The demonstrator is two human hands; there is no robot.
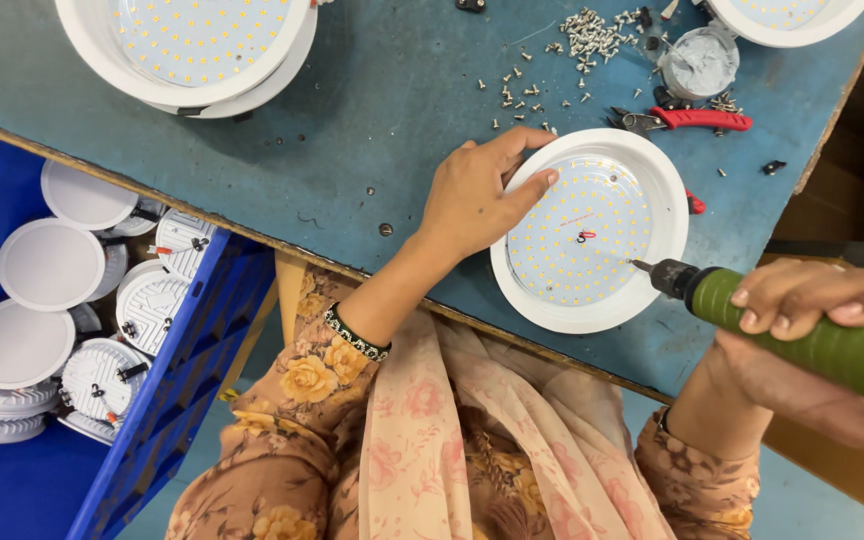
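The left hand lies spread and flat on the rim of a round white downlight with a disc of small yellow diodes, fingertips pressed on its upper left edge, gripping nothing. The right hand is clamped around a green cylindrical electric screwdriver, whose long axis runs from the lower right up toward the left; its dark metal tip points at the lamp's right inner rim and touches it there. The tool's rear end is cut off by the frame edge.

The lamp sits on a worn blue-grey surface, just right of the left hand. Beyond the lamp lie red-handled pliers and a scatter of small silver screws; their count is hard to make out. Two more white lamps are cropped at the top. Left of the left forearm, below the surface, a blue plastic crate holds stacked white lamp housings, partly hidden.
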